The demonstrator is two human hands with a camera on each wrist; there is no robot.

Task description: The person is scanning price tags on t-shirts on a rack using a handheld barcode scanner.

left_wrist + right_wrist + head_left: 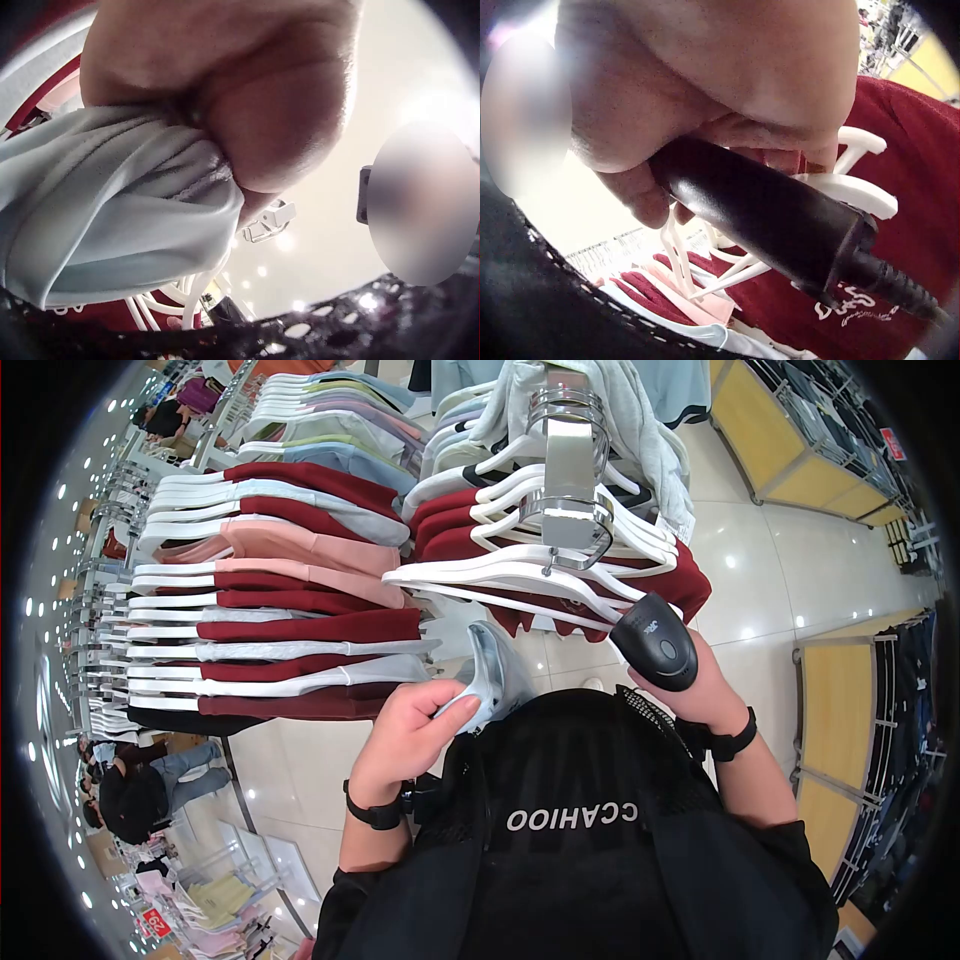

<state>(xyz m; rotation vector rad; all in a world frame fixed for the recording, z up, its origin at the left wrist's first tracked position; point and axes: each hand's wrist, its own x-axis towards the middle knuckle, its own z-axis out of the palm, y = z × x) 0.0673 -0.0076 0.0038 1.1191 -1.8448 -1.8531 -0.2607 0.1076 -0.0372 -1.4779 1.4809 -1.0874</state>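
Note:
My left hand (410, 730) pinches a bunched piece of light blue fabric (495, 670) between thumb and fingers. Up close in the left wrist view, the soft folds of this fabric (112, 217) hang from the grip. A black handheld barcode scanner (655, 642) is gripped by my right hand (705, 685), its cable showing at the handle's lower end in the right wrist view. Right by the scanner are the ends of white hangers (540, 575), and in the right wrist view my right fingers overlap a white hanger (855, 191). Dark red shirts (810, 292) hang behind.
At the left, a long rack carries red, grey and pink shirts (310, 625) on white hangers. A shiny metal rack post (570, 480) stands ahead. Wooden display units (835, 730) line the right side. Another person (145, 800) is at the lower left.

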